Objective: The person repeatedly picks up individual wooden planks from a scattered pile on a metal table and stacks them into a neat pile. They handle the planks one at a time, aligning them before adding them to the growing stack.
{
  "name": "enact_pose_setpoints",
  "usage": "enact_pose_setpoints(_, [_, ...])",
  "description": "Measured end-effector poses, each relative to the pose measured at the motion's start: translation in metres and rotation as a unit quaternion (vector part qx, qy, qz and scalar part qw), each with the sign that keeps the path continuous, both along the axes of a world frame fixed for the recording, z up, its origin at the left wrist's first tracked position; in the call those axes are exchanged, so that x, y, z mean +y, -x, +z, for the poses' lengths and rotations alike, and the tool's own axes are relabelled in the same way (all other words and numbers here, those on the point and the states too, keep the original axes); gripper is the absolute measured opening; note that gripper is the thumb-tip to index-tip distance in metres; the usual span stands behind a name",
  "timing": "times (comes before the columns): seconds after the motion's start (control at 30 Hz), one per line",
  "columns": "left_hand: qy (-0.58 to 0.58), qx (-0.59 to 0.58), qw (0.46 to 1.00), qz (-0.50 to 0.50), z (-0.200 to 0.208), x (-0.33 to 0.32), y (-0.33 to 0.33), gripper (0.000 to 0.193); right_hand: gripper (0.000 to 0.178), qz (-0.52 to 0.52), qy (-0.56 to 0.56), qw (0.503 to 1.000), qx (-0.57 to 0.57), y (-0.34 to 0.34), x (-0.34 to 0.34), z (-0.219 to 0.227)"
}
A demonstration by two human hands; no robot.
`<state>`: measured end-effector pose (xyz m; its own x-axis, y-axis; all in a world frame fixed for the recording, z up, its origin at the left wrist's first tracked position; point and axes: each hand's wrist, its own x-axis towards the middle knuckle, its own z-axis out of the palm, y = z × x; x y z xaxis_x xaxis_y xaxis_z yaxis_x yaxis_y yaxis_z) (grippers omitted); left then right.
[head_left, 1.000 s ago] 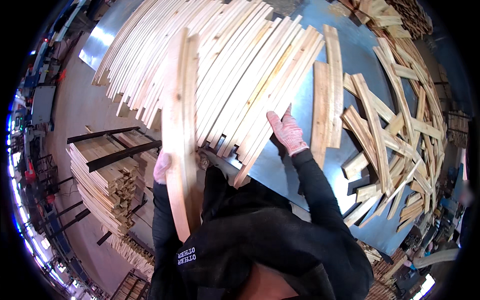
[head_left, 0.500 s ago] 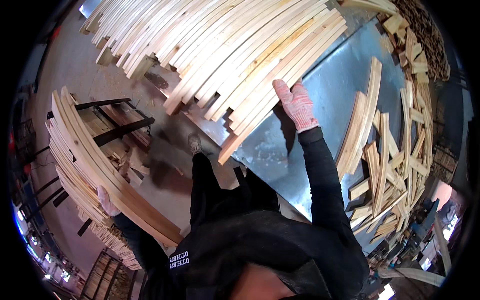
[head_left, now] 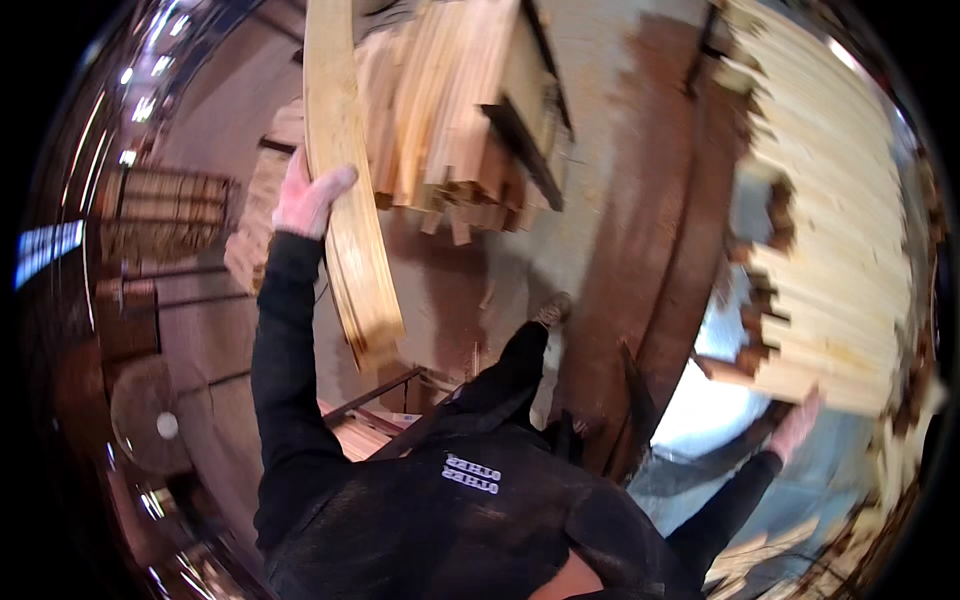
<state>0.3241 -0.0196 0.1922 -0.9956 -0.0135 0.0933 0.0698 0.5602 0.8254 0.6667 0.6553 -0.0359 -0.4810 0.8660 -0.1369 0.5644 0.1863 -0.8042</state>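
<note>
Body had swung left, bringing boards, gripped in the left hand, beside the racked stack, well off the left edge of the surface, apparently mid-transfer; right hand at plank row, grip too blurred to tell.

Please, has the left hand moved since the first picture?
Yes. Judged against the metal table, the left hand, which holds boards, has moved away from it, toward the person's left.
</note>
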Motion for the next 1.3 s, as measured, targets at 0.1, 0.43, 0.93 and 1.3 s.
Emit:
enact_pose_setpoints(0.1, [0.175,-0.007,0.972,0.158,-0.012,-0.116,0.067,0.079,0.054,0.076,-0.202,0.966,-0.143,-0.015,0.019,-0.035])
enact_pose_setpoints(0.43, [0.347,-0.095,0.928,0.092,-0.163,-0.154,0.229,0.092,0.064,-0.122,-0.093,0.974,-0.169,0.005,-0.088,0.027])
enact_pose_setpoints(0.93, [0.318,-0.012,0.946,-0.054,-0.209,-0.164,0.324,0.077,0.063,-0.029,-0.266,0.917,-0.295,-0.004,-0.176,0.043])
enact_pose_setpoints(1.3, [0.247,0.148,0.943,-0.166,-0.223,0.057,0.269,0.061,0.094,-0.385,-0.02,0.717,-0.581,-0.215,-0.245,0.084])
